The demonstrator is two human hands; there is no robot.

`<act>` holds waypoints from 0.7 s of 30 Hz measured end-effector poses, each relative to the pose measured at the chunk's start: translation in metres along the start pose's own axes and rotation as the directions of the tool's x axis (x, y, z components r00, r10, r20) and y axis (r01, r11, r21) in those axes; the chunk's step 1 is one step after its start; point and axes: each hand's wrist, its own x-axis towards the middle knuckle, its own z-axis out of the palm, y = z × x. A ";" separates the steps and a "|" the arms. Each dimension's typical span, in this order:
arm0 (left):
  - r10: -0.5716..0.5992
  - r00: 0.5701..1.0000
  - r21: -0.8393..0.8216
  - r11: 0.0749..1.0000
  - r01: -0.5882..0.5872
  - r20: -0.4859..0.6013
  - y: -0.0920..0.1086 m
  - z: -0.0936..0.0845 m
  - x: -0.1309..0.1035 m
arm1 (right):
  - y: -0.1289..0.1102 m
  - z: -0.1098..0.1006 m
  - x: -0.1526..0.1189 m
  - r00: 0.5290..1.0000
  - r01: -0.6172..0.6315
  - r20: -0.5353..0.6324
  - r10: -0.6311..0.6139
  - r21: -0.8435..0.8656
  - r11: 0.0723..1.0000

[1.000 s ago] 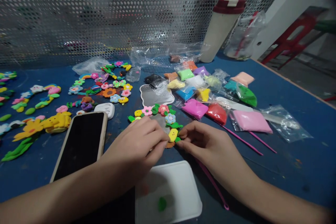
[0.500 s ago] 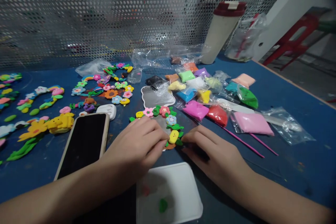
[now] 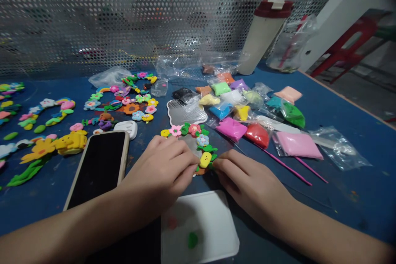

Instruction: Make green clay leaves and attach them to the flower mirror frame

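Note:
A small mirror (image 3: pixel 191 143) lies on the table, its border covered with clay flowers, green leaves and a yellow smiling piece (image 3: pixel 205 159). My left hand (image 3: pixel 167 165) lies over its left part with the fingers curled and pressed together on it, hiding that side. At the lower right border, my right hand (image 3: pixel 247 185) has its fingertips pinched together against a green clay leaf beside the yellow piece. Just below the mirror is a white tray (image 3: pixel 216 222), which carries a green clay lump (image 3: pixel 192 239) and a faint red one.
A phone (image 3: pixel 99 169) and a white earbud case (image 3: pixel 126 129) lie left, near several clay-flower frames (image 3: pixel 131 108). Bagged clay, such as a pink packet (image 3: pixel 298 144), and pink sticks (image 3: pixel 287 167) lie right. A tumbler (image 3: pixel 262 37) stands by the perforated metal panel (image 3: pixel 123 16).
My right hand's fingers have drawn closer together and now cover more of the leaf at the mirror's right edge. The left hand stays almost still.

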 end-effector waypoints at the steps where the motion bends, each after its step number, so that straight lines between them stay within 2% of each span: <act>1: 0.005 1.000 0.006 1.000 -0.005 -0.001 0.000 0.000 0.000 | 0.000 0.000 0.000 1.000 0.007 0.000 -0.007 -0.002 1.000; 11: 0.047 0.999 0.056 0.997 -0.046 -0.010 -0.003 0.005 0.001 | -0.004 0.004 0.002 1.000 -0.009 -0.023 0.010 0.024 1.000; 16: 0.063 0.998 0.057 0.996 -0.062 -0.016 -0.003 0.004 -0.001 | -0.002 0.002 0.004 0.992 -0.125 -0.009 0.128 0.143 0.982; 19: 0.042 0.998 0.035 0.999 -0.040 -0.053 -0.001 0.005 0.000 | 0.001 -0.004 0.004 0.978 -0.192 -0.033 0.207 0.263 0.946; 21: 0.046 0.997 0.038 0.998 -0.044 -0.066 -0.001 0.005 0.002 | 0.004 -0.007 0.004 0.969 -0.218 -0.050 0.241 0.278 0.936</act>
